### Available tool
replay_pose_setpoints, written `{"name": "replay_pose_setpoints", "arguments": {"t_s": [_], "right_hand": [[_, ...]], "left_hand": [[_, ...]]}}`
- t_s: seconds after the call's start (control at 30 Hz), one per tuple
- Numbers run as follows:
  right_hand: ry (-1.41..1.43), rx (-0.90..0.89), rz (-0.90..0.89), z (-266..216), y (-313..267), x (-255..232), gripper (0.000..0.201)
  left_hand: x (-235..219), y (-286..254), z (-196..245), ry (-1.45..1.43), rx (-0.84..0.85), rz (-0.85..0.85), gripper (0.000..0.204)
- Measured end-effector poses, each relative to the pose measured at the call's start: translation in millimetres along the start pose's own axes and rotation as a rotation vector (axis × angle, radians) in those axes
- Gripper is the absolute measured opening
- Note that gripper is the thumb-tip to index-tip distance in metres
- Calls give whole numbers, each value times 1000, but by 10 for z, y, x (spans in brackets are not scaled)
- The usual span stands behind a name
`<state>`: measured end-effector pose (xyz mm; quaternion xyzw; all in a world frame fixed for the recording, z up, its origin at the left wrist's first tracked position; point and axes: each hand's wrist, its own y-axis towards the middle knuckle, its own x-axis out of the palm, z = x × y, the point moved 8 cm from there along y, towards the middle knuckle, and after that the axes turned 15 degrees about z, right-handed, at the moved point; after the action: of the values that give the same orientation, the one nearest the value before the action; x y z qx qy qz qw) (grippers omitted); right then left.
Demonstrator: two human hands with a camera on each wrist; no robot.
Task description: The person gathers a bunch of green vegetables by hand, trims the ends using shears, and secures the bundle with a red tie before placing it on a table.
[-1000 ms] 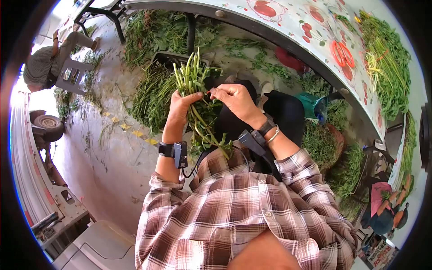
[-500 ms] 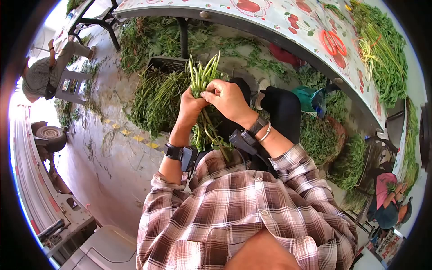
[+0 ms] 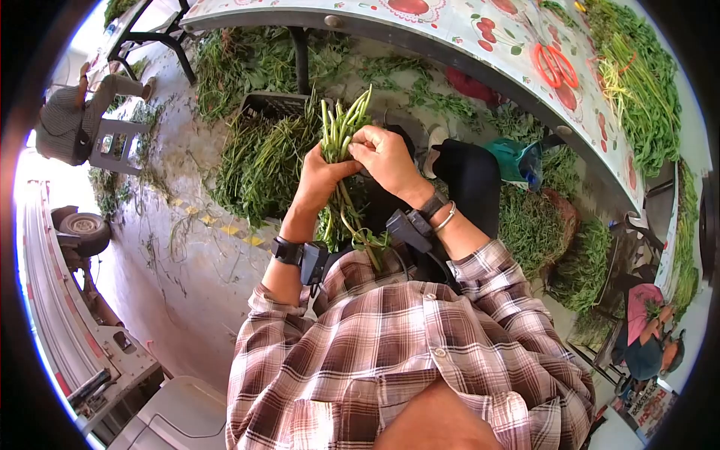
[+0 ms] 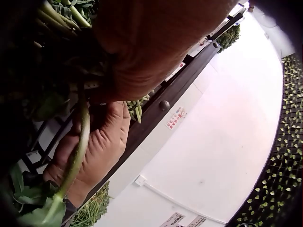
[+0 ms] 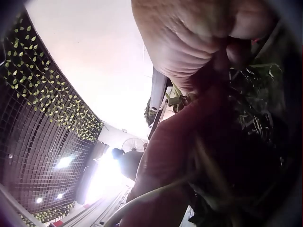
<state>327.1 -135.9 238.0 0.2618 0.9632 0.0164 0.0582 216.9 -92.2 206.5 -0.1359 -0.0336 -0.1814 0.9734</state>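
Observation:
A bunch of leafy greens (image 3: 345,124) stands stems up in front of the body, its leaves hanging toward the lap. My left hand (image 3: 319,180) grips it around the stems, thumb lying across them. At the right side of those stems, my right hand (image 3: 390,169) pinches with thumb and curled fingers; what lies between its fingertips is hidden. In the left wrist view a single bent stem (image 4: 83,137) runs down in front of the right hand (image 4: 104,151). The right wrist view shows the left hand (image 5: 165,151) close below the right, stems mostly in shadow.
Behind the hands, a black crate (image 3: 277,105) stands by heaped greens (image 3: 255,169). A table with a printed cloth (image 3: 450,26) carries orange-handled scissors (image 3: 555,66) and more greens (image 3: 637,97). A teal bag (image 3: 510,161) lies right of the knees. Another person (image 3: 64,124) is at far left.
My right hand moved left to the stems from slightly apart, where a small red bit showed at its fingertips. Its fingers then shifted a little up and right along the bunch.

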Motion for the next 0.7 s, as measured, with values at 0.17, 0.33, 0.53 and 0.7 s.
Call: {"name": "replay_pose_setpoints", "arguments": {"t_s": [0.17, 0.33, 0.53, 0.7], "right_hand": [[-247, -112, -11, -69, 7, -14, 13], [-149, -135, 10, -37, 13, 0, 14], [36, 28, 45, 25, 28, -70, 10], [81, 27, 103, -66, 44, -126, 10]], "left_hand": [[43, -6, 30, 7, 19, 13, 33], [73, -13, 27, 16, 0, 2, 34], [58, 20, -17, 86, -30, -30, 31], [87, 39, -24, 16, -46, -44, 32]]}}
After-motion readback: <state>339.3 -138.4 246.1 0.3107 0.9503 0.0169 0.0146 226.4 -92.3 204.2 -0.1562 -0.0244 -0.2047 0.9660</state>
